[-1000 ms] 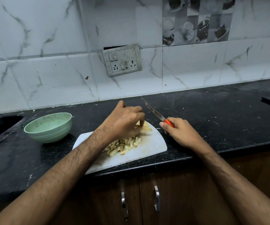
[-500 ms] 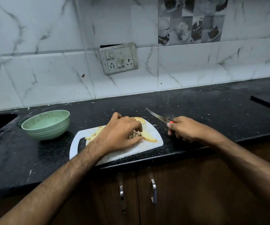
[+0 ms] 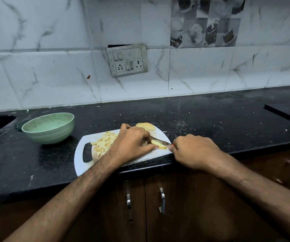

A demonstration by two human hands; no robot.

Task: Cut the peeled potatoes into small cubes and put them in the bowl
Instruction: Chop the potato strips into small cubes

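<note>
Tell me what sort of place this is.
Most likely a home kitchen: a black stone counter against a marble-tiled wall, a chopping board with potato cubes on it, and wooden cupboards below.

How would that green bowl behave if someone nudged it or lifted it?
The bowl sits upright on a base narrower than its rim, so a push near the rim might rock it, though it probably would not tip easily. It looks empty and thin-walled, so it is likely light. On the smooth dark counter it would probably slide rather than stay put.
</note>
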